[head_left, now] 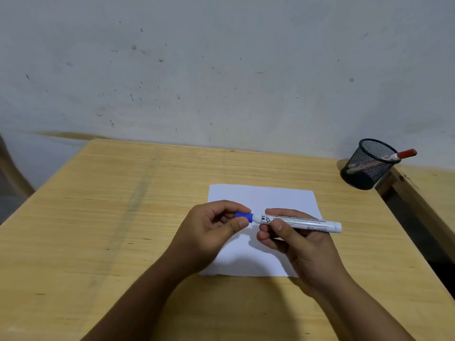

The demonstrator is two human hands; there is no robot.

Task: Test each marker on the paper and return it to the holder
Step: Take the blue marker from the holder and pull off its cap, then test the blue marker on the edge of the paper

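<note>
A white marker (307,223) with a blue cap (244,216) is held level above a white sheet of paper (261,195) on the wooden table. My right hand (295,239) grips the marker's barrel. My left hand (211,230) pinches the blue cap between thumb and fingers; the cap sits on the marker's left end. At the table's far right corner stands a black mesh holder (366,166), with a red-capped marker (403,154) leaning out of it. The paper shows no marks where it is visible.
The wooden table (110,217) meets a pale scuffed wall at the back. A gap and a second wooden surface (428,190) lie to the right, just past the holder. The table's left edge drops off near a chair-like shape.
</note>
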